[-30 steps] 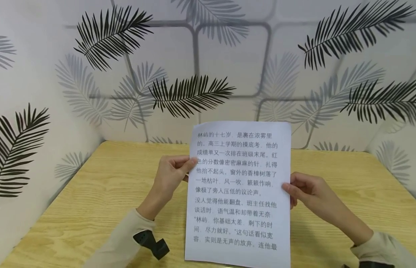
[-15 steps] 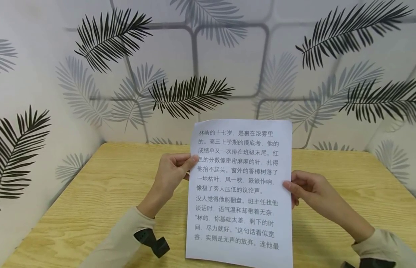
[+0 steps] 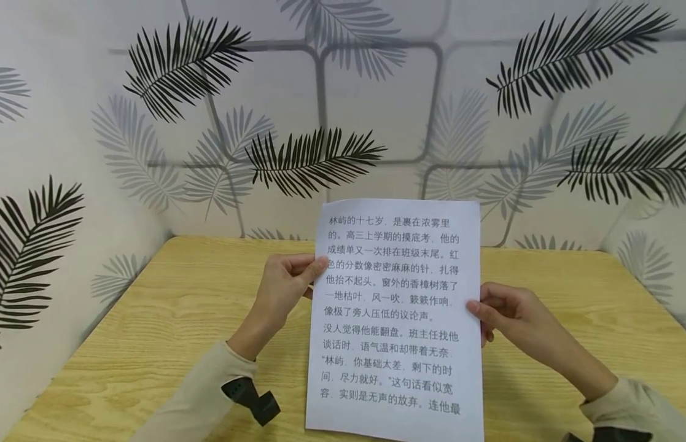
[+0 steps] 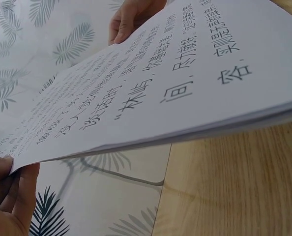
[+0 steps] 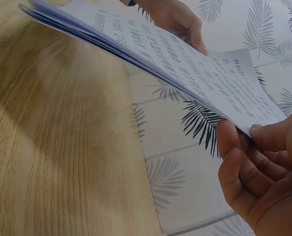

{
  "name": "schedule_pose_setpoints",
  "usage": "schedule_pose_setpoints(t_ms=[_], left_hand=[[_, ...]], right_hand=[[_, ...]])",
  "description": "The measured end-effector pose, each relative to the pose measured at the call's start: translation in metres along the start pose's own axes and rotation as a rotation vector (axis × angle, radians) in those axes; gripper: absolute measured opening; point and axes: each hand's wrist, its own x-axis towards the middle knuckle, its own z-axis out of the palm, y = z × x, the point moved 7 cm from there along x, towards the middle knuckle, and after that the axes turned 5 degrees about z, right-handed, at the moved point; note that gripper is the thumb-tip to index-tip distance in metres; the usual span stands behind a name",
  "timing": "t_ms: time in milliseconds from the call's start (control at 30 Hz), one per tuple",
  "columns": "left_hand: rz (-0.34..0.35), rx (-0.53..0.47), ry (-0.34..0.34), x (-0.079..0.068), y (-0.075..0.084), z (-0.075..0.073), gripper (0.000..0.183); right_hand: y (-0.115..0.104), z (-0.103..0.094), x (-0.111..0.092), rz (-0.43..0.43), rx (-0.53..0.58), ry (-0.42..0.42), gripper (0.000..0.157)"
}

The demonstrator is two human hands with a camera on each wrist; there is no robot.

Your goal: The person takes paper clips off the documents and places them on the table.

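A thin stack of white paper sheets [image 3: 395, 319], printed with Chinese text, is held up above the table, its printed face toward the head camera. My left hand [image 3: 282, 288] pinches its left edge, thumb in front and fingers behind. On the opposite edge, a little lower, my right hand [image 3: 511, 313] pinches the stack the same way. Several layers show along the edge of the paper stack [image 5: 136, 61] in the right wrist view. Seen from the left wrist, the left fingers [image 4: 25, 191] lie under the sheets. The paper's bottom end runs out of the head view.
A light wood-grain table [image 3: 199, 294] spreads beneath the hands. Behind it stands a pale wall [image 3: 376, 104] with a dark and grey leaf pattern, which also runs down the left side. A black wrist device [image 3: 251, 399] sits on the left sleeve [image 3: 193, 399].
The paper stack rose very slightly in the view, then settled back a little. Both hands keep their pinch on its edges, almost still.
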Motion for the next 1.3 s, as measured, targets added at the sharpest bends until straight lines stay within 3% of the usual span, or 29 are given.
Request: schedule_pose_setpoints(t_ms=[633,1300], left_hand=[[-0.019,0.002,0.000,0.000,-0.009,0.003,0.021],[-0.028,0.007,-0.019,-0.002,-0.017,0.005,0.021]], right_hand=[[0.005,0.001,-0.002,0.016,-0.002,-0.018,0.011],[0.016,0.007,-0.005,0.087,0.019,-0.037,0.011]])
